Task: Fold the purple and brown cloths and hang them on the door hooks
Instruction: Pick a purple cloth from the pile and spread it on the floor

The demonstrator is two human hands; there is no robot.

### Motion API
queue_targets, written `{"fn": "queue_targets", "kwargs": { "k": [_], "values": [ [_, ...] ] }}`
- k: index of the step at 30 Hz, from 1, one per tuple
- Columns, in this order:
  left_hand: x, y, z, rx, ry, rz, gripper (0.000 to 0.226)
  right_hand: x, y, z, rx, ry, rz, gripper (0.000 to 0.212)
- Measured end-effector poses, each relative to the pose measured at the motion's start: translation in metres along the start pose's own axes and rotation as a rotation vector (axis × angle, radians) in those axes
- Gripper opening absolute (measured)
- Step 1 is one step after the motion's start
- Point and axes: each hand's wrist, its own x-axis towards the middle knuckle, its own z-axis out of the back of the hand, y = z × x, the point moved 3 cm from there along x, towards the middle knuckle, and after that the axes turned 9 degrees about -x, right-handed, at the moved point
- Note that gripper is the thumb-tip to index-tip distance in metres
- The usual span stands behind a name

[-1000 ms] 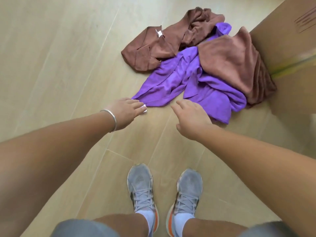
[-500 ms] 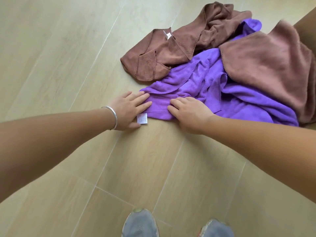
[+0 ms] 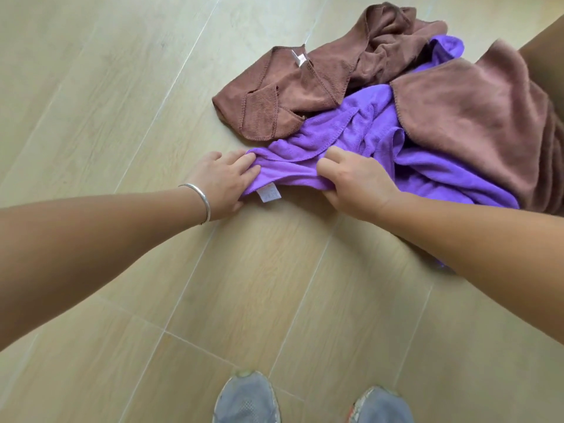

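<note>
Underfoot, the floor (image 3: 91,87) was pale wood-grain planking with thin light seams running diagonally, and it carried the whole heap of cloths. The purple cloth (image 3: 351,138) lay crumpled on it, its near edge bunched and raised slightly off the boards. The left hand (image 3: 222,181) pinched that edge at the corner, thumb beneath and fingers over the fabric, just above a small white label (image 3: 269,193) hanging from the hem. The right hand (image 3: 351,181) gripped the same edge just beside it, fingers curled into the folds. A silver bangle (image 3: 200,203) sat on the left wrist. One brown cloth (image 3: 305,87) lay rumpled beyond the purple one, touching it; a second brown cloth (image 3: 473,117) overlapped the purple cloth's right side. Two grey shoes (image 3: 247,398) stood at the bottom edge of the view. A brown surface showed at the upper right corner; what it was could not be told.
</note>
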Motion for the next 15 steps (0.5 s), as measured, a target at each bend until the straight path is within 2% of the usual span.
{"fn": "queue_targets", "kwargs": {
  "k": [5, 7, 10, 15],
  "values": [
    [0.018, -0.003, 0.019, -0.182, -0.058, 0.000, 0.040, 0.009, -0.003, 0.032, -0.006, -0.041, 0.010, 0.011],
    [0.021, 0.006, 0.030, -0.313, -0.078, 0.010, 0.041, 0.013, -0.013, 0.048, -0.060, -0.029, -0.017, 0.015],
    [0.006, 0.032, 0.065, -0.531, -0.146, 0.065, 0.043, 0.020, -0.035, 0.083, -0.137, 0.010, -0.162, 0.016],
    [-0.041, 0.064, 0.169, -0.581, -0.211, 0.041, 0.039, 0.024, -0.039, 0.165, -0.229, 0.074, -0.255, 0.016]
  ]
}}
